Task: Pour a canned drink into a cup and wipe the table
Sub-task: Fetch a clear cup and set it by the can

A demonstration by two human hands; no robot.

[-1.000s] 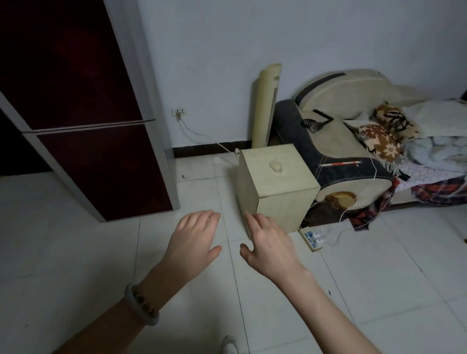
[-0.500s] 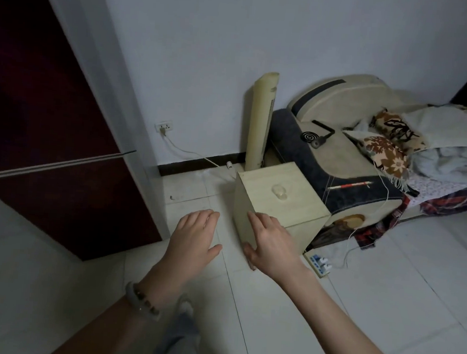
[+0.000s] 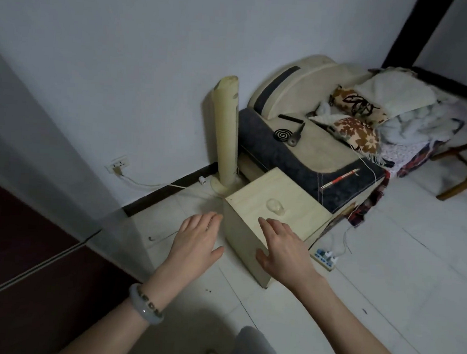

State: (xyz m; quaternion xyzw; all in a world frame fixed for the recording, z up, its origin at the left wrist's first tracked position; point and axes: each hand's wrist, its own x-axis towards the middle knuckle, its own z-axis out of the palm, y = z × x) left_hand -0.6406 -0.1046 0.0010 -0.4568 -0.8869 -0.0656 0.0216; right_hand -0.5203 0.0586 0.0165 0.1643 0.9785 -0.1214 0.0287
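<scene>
A small pale wooden box table [image 3: 294,193] stands on the white tiled floor in the middle of the view. A small clear cup [image 3: 275,206] sits on its top. My left hand [image 3: 196,243] is stretched out flat beside the box's left face, fingers apart, holding nothing. My right hand [image 3: 284,249] is spread over the box's near top edge and front face, also with nothing in it. No can and no cloth are in view.
A cream tower fan [image 3: 225,132] stands behind the box against the wall. A sofa [image 3: 312,143] piled with cushions and blankets lies to the right. A power strip [image 3: 324,258] lies on the floor right of the box. A dark red door [image 3: 14,258] is at the left.
I have walked closer to the box; it now fills more of the view. Both hands stay spread and have reached the box, the right one now over its near edge.
</scene>
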